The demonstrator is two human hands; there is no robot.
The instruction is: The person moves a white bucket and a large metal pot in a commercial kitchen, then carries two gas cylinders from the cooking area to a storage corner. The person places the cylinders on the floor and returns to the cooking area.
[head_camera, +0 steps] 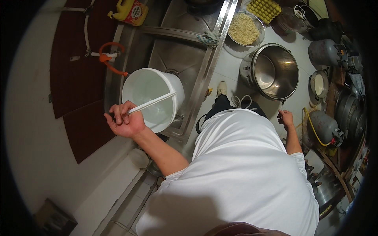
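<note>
A large white plastic bucket sits in the steel sink on my left, with what looks like clear water inside. Its white handle runs to my left hand, where my fingers hook around it, palm turned up. From the wall tap, an orange hose bends down to the bucket's rim. My right hand hangs low at my side, fingers loosely bent, seemingly with nothing in it. Just beyond it, a tall stainless steel barrel stands on the floor, lid off.
A mesh basket of pale beans or grain stands beyond the barrel near yellow egg trays. Gas cylinders and a pan with pale liquid line the right. A yellow jug rests behind the sink's front edge.
</note>
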